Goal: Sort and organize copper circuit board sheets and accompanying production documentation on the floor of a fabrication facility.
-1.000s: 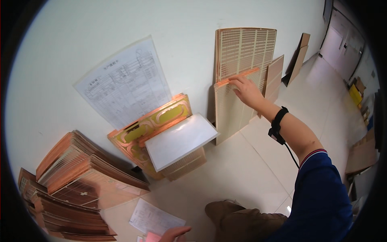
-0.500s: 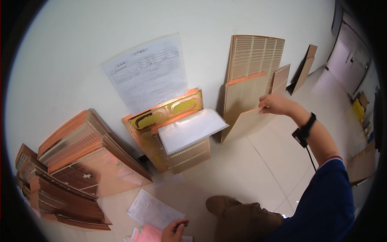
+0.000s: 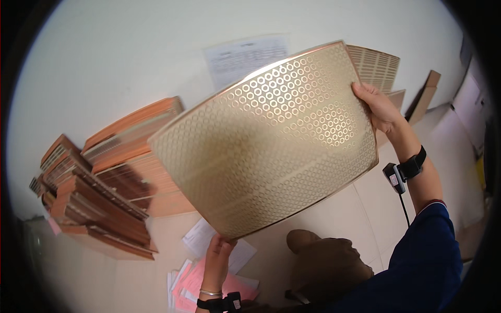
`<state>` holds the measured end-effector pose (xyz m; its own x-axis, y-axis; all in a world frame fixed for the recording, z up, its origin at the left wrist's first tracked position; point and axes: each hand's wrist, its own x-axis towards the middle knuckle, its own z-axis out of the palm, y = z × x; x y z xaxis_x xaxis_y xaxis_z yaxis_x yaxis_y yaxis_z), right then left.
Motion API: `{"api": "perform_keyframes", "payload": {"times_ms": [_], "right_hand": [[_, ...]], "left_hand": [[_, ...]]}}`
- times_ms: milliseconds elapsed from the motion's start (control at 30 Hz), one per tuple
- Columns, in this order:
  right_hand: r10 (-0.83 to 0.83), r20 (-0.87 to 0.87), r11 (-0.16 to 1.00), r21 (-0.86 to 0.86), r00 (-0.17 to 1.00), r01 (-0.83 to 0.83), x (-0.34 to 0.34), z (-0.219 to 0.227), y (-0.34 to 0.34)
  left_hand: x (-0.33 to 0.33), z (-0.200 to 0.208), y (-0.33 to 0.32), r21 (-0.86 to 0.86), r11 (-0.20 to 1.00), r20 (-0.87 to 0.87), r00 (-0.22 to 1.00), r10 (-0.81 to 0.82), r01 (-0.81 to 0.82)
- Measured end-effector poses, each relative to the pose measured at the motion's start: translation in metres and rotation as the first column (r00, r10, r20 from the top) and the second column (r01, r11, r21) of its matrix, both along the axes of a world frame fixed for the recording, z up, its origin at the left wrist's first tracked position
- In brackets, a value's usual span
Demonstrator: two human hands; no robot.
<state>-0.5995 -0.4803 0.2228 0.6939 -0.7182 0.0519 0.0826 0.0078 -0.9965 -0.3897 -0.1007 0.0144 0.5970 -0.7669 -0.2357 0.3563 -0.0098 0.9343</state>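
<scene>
A large, flat circuit board panel [image 3: 266,156], beige with rows of shiny copper-coloured rings, is held up in front of me, tilted. My right hand [image 3: 382,108] grips its right edge, thumb on the front face and the other fingers behind it. My left hand [image 3: 218,254] pinches its lower left corner, the fingers partly hidden by the panel. Behind the panel's top edge a printed sheet [image 3: 224,57] shows on the wall, its lower part covered.
Several stacks of copper-coloured panels [image 3: 125,133] lean against the wall at left. A slotted panel [image 3: 383,65] and brown boards [image 3: 424,96] lean at right. Papers and pink sheets [image 3: 195,279] lie on the floor by my left hand. My shoe [image 3: 301,240] is below.
The panel has come up off the floor at right and in front of me, its ringed face now showing. My left hand has risen and taken its lower left corner.
</scene>
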Motion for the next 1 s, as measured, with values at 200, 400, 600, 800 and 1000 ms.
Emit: {"api": "perform_keyframes", "payload": {"times_ms": [200,400,600,800,1000], "right_hand": [[-0.010,-0.059,0.999,0.044,0.998,0.012,0.048,-0.012,0.011],[-0.021,-0.051,0.999,0.048,0.998,0.024,0.057,-0.013,0.015],[-0.071,-0.089,0.995,0.061,0.993,0.076,0.052,-0.018,0.007],[-0.074,-0.089,0.995,0.067,0.993,0.080,0.046,-0.024,-0.001],[-0.090,-0.093,0.993,0.064,0.992,0.097,0.045,-0.027,-0.001]], "left_hand": [[0.009,0.021,0.022,-0.136,0.975,-0.141,0.977,0.157,-0.176],[0.009,0.025,0.026,-0.137,0.957,-0.157,0.959,0.235,-0.256],[0.007,0.025,0.023,-0.134,0.959,-0.153,0.961,0.229,-0.250],[0.003,0.030,0.018,-0.091,0.970,-0.120,0.970,0.213,-0.225],[0.001,0.033,0.017,-0.078,0.971,-0.098,0.971,0.217,-0.225]]}}
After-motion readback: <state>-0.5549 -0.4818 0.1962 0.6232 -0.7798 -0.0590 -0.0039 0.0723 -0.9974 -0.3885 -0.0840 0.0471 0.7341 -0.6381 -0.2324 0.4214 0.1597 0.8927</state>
